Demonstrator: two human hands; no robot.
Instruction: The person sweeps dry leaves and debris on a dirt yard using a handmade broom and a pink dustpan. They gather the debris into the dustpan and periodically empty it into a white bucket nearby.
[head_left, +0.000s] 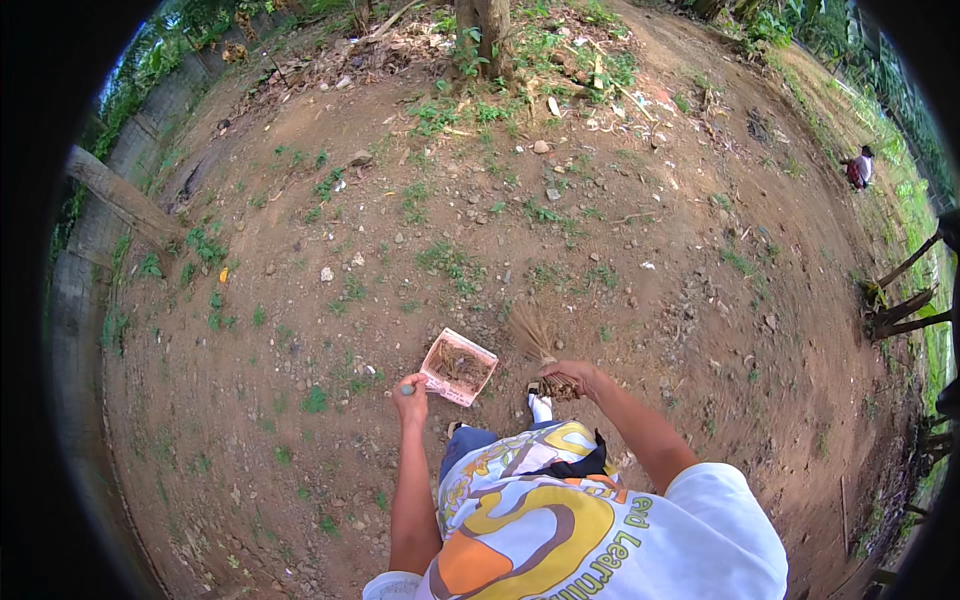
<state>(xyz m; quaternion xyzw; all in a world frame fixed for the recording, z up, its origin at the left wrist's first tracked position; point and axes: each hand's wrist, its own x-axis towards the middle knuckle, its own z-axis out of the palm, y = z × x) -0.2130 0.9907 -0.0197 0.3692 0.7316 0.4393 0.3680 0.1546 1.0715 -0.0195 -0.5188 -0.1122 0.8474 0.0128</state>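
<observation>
My left hand (410, 397) is closed round the handle of a pink plastic dustpan (484, 358), which has a greenish end and bears writing. Dry leaves and debris (457, 365) lie inside the pan. To the right of it, my right hand (576, 377) grips a stick broom (534, 334) made of thin dry stalks. Its bristles fan out up and to the left, over the soil, and look slightly blurred. The bunched end of the broom shows beneath my hand, above my foot in a white sock.
Bare soil with pebbles and small weeds (450, 266) surrounds me. A tree trunk (484, 37) stands ahead among leaf litter, another trunk (124, 196) leans at left by a block wall (82, 292). Far right, a person (859, 168) is low to the ground; cut branches (904, 307) stand nearer.
</observation>
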